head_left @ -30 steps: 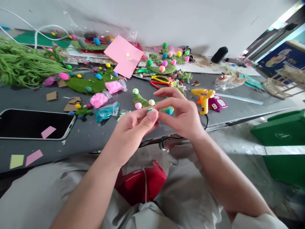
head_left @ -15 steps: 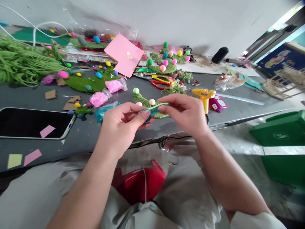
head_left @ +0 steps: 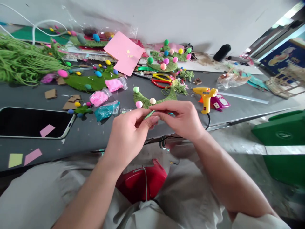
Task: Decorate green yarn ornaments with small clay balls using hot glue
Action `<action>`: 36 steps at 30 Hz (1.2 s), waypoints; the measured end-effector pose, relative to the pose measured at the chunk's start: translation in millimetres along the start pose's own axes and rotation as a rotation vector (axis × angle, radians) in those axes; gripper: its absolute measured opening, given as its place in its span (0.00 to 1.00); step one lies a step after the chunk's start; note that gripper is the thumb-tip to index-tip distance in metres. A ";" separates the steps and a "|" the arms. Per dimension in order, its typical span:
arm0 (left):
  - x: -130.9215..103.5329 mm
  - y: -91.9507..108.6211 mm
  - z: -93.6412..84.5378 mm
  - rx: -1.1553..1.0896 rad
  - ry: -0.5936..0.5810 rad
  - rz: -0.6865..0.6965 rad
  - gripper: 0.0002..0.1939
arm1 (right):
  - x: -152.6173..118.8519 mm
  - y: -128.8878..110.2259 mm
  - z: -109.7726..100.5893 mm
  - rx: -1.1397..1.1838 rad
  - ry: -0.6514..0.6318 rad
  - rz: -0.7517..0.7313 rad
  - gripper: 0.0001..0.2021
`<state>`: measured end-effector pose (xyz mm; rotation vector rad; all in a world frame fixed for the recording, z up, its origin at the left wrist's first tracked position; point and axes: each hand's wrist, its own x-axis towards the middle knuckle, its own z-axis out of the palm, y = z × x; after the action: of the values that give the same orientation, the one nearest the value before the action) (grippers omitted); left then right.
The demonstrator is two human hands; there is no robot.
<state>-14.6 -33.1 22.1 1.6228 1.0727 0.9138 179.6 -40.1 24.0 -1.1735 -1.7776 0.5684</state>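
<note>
In front of my lap, at the table edge, my left hand pinches a thin light-green strip between thumb and fingers. My right hand meets it from the other side, its thumb and forefinger closed on the strip's right end. A bit of teal shows by the right fingers; most of what they hold is hidden. Just behind my hands lies a green yarn-wrapped crescent with a pale green ball, a pink ball and a cream ball on it.
Right of my hands stands a yellow glue gun beside a purple packet. To the left are a teal bag, pink bags and a phone. Farther back lie pliers, pink paper and green yarn.
My hands have drawn closer together and slightly lower. The teal and light-green piece, stretched out between them before, is now mostly covered by my fingers. The view has shifted slightly.
</note>
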 end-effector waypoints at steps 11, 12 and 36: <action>0.5 5.1 0.5 -0.312 -0.076 -0.096 0.24 | 2.9 -1.4 -20.5 0.007 0.175 -0.038 0.10; 0.6 7.0 0.8 -0.393 -0.131 -0.118 0.27 | 2.0 -2.8 -19.9 0.008 0.121 -0.062 0.13; 2.0 9.2 -0.7 -0.464 -0.122 -0.132 0.32 | 4.4 2.0 -4.9 0.036 0.008 -0.037 0.21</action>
<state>-12.5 -32.5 31.3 1.1931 0.7993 0.8855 184.2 -35.8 26.8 -1.1145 -1.7716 0.5713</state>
